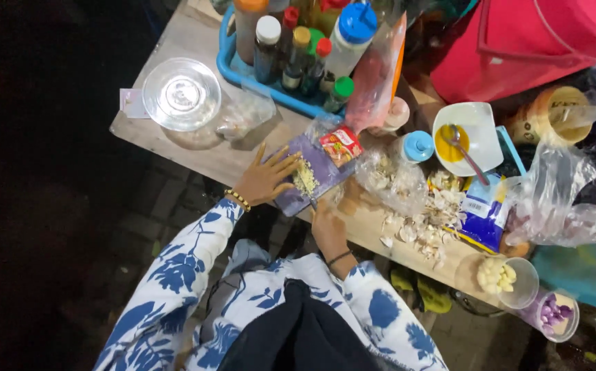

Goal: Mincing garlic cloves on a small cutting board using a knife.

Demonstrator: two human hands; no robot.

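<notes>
1. One wooden bench (195, 148) carries everything, running from upper left to lower right.
2. One red tub (532, 41) stands at the top right, beyond the bench.
3. A blue tray (233, 69) at the top holds capped sauce bottles (298, 55) standing upright and packed close together.
4. A clear glass lid (181, 94) lies near the bench's left end, just beside a crumpled clear bag (246, 113).
5. A purple cutting board (315, 182) sits at the near edge of the bench, with a small heap of chopped garlic (305, 180) on it and a red seasoning packet (340, 145) at its far corner.
6. A white bowl (473, 130) with yellow liquid and a spoon in it stands to the right, near a scatter of garlic skins (425, 227).
7. A clear cup of peeled garlic cloves (501, 276) stands at the bench's right end, touching a second cup with purple pieces (552, 315).
8. The left hand (265, 180) is wide open, fingers spread and flat, pressing on the left part of the cutting board just beside the chopped garlic.
9. The right hand (327, 223) is closed around the handle of a knife (312, 202), whose blade tip meets the board at the near side of the garlic heap.
</notes>
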